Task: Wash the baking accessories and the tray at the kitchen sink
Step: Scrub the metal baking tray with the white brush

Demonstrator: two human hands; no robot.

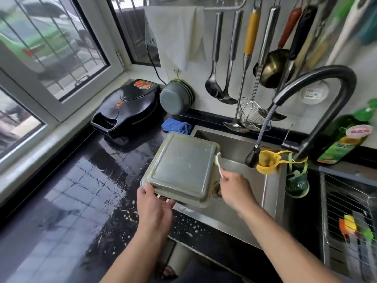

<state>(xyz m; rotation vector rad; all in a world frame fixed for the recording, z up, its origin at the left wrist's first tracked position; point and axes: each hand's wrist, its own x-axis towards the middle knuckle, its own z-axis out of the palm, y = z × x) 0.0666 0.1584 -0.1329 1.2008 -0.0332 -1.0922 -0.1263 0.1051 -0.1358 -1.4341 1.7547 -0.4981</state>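
Note:
A square grey baking tray (181, 168) is held upside down, tilted, over the left edge of the steel sink (240, 213). My left hand (155, 203) grips its near left corner, thumb on top. My right hand (234, 186) pinches a thin white tool (218, 163) whose tip touches the tray's right rim. A light stick-like end shows under the tray near my left hand; I cannot tell what it is. The black faucet (318, 111) arches over the sink, its spray head (253, 158) hanging down with no water visible.
A wet black counter (85, 193) with crumbs lies at left, holding a black electric griddle (126, 109) and blue cloth (176, 126). Ladles and skimmers hang on the wall. A yellow strainer (267, 163), green soap bottle (344, 137) and wire dish rack (350, 217) stand at right.

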